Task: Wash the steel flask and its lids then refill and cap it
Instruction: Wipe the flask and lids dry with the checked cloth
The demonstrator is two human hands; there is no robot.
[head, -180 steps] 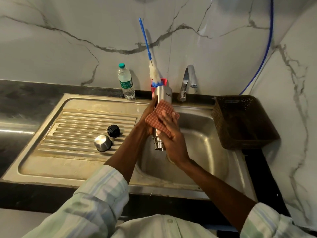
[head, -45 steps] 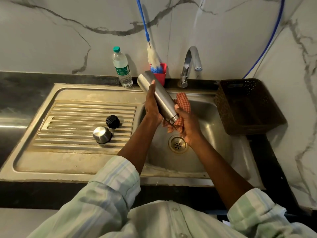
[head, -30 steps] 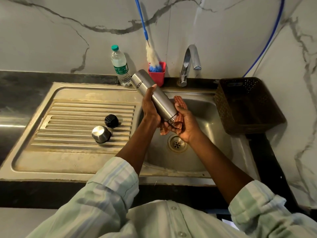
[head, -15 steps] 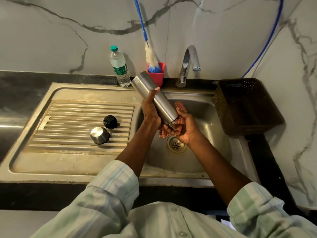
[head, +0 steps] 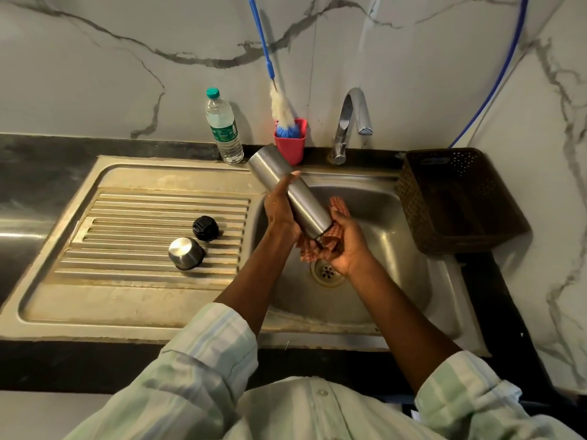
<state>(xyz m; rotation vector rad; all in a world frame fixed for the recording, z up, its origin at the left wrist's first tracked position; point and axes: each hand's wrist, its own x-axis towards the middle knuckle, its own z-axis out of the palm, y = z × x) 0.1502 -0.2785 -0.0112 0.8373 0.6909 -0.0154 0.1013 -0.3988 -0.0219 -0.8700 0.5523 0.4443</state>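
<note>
Over the sink basin (head: pixel 397 281): steel flask (head: pixel 292 198) tilted mouth-down, gripped mid-body by left hand (head: pixel 281 211), presumably for draining. Right hand (head: pixel 344 246), fingers curled round checked cloth (head: pixel 324 242), cups the mouth for wiping. Steel lid (head: pixel 185 257) and black lid (head: pixel 205 228) parked on drainboard (head: pixel 127 217), apparently drying.

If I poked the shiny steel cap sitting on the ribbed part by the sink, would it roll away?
Probably not. The steel cap seems to sit on its open end, so it would likely slide or catch on the drainboard ridges. Tipped over, its round sides might roll. It looks smooth, perhaps slippery.
</note>
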